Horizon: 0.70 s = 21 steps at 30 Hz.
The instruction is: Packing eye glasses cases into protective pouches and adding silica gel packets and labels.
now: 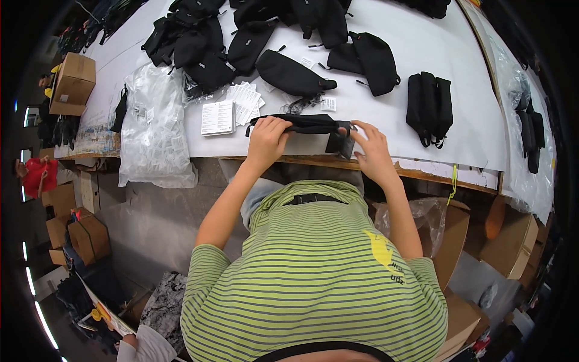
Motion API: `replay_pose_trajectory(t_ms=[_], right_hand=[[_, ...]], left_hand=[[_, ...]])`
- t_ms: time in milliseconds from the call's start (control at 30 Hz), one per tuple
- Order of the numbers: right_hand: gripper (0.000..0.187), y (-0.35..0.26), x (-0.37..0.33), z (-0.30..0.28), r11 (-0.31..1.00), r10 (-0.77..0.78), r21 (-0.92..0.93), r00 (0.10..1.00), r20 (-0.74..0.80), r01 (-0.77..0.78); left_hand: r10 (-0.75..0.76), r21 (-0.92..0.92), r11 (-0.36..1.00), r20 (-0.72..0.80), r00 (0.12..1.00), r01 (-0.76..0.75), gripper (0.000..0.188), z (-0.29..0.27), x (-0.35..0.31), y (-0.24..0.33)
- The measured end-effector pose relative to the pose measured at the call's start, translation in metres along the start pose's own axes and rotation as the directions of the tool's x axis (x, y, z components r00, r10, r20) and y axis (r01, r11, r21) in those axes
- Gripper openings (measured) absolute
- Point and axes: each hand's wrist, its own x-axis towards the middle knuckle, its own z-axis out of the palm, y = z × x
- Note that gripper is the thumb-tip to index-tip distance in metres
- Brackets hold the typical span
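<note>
We held a black fabric pouch (pixel 310 123) just to the right of the stack of white cards (pixel 218 117). It looked slim, stretched out sideways, its left end nearest the stack. At its right end, farther from the stack, we saw a flat, dark, glossy piece (pixel 340 145) extending toward us; its kind was unclear.
</note>
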Motion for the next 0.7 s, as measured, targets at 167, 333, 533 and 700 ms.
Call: replay_pose_trajectory(t_ms=[167,333,533,700], right_hand=[[0.052,0.005,0.008,0.012,0.991,-0.115,-0.059,0.988,0.101,0.121],[0.043,0.020,0.017,0.005,0.965,-0.251,-0.088,0.967,-0.044,0.246],[0.041,0.021,0.006,-0.035,0.198,0.336,0.954,0.930,0.148,-0.224],[0.083,0.024,-0.017,-0.027,-0.680,-0.025,0.732,0.998,-0.061,0.028]], left_hand=[[0.005,0.014,1.000,0.021,1.000,-0.005,0.019,0.003,0.011,0.002],[-0.017,0.025,1.000,0.006,1.000,0.017,0.016,0.003,0.015,-0.003],[-0.262,-0.059,0.962,0.080,0.962,0.267,0.015,-0.026,0.011,0.007],[-0.316,-0.306,0.755,0.604,0.732,0.579,0.027,-0.058,0.002,0.035]])
